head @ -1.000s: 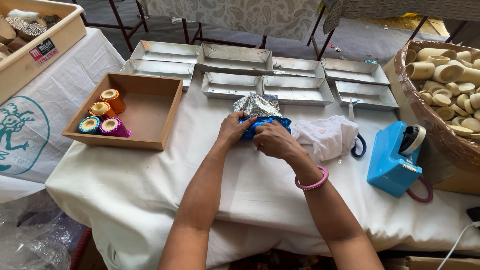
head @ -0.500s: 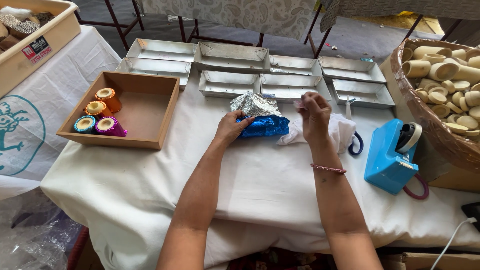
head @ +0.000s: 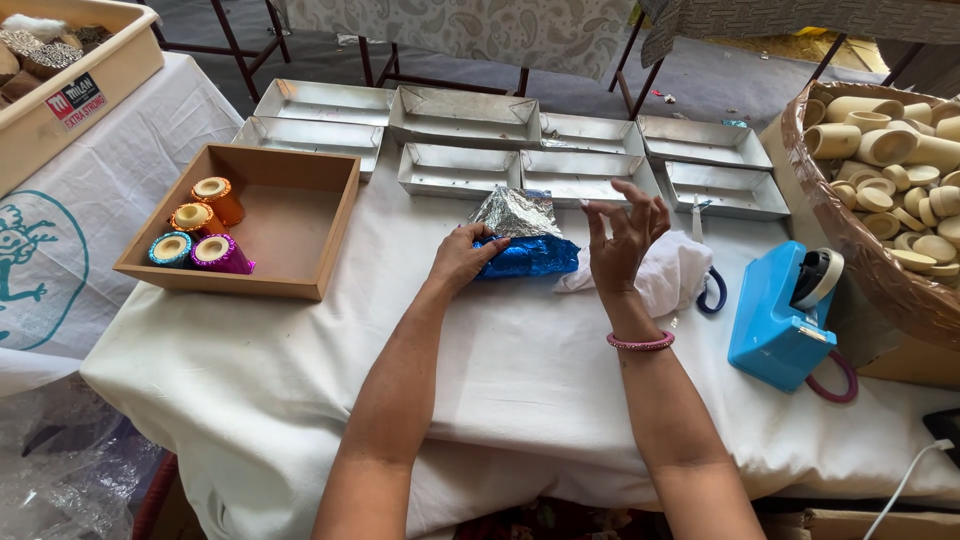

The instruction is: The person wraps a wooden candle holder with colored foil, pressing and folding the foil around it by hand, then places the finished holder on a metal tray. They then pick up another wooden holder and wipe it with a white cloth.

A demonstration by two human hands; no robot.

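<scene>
While the left hand [head: 462, 262] presses down on a blue foil-wrapped piece [head: 528, 257] lying mid-table on the white tablecloth [head: 500, 380], fingers closed over its left end, crumpled silver foil [head: 517, 212] sits touching its far side. Right hand [head: 620, 235] hovers just right of it, fingers spread, holding nothing. White cloth [head: 670, 275] beside right hand; blue tape dispenser [head: 785, 315] further right. Wooden tray [head: 250, 230] holds four foil-wrapped spools [head: 200, 235].

Two bare forearms, sleeveless to the frame's lower edge, extend over a white tablecloth [head: 300, 400]; the right hand [head: 622, 238] wears a thin pink beaded bangle [head: 640, 343] at the wrist, while the left hand [head: 462, 258] carries no visible jewellery
</scene>
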